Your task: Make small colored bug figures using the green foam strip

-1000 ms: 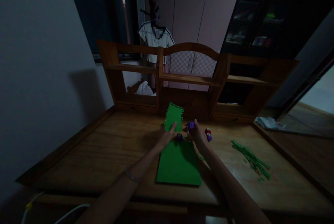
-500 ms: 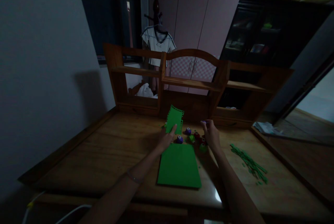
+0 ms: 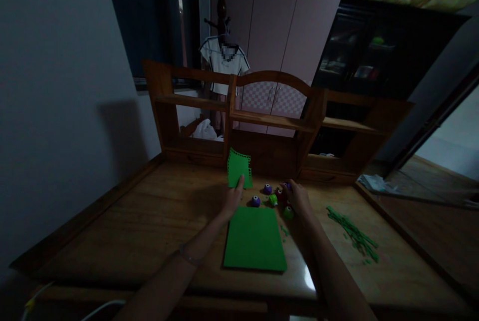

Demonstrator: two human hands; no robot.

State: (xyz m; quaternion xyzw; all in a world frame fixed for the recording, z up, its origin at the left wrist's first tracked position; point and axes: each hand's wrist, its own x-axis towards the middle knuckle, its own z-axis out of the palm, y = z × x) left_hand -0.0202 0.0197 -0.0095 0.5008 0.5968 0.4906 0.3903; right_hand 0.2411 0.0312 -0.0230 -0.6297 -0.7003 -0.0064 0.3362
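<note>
The left hand [image 3: 232, 198] still pinches the punched green sheet [image 3: 238, 168] upright at twelve o'clock. The right hand [image 3: 298, 198] has come down among the small craft punches [image 3: 272, 197], fingers loosely spread over them; whether it grips one I cannot tell.

Both bare forearms reach forward toward twelve o'clock, converging slightly, the left one entering from seven o'clock with a thin bracelet [image 3: 189, 259] at its wrist and the right one from five o'clock. The left hand [image 3: 232, 198] is raised a little, thumb and fingers pinched together with the index pointing up. The right hand [image 3: 298, 198] lies lower, palm down, fingers curled and reaching toward eleven o'clock.
</note>
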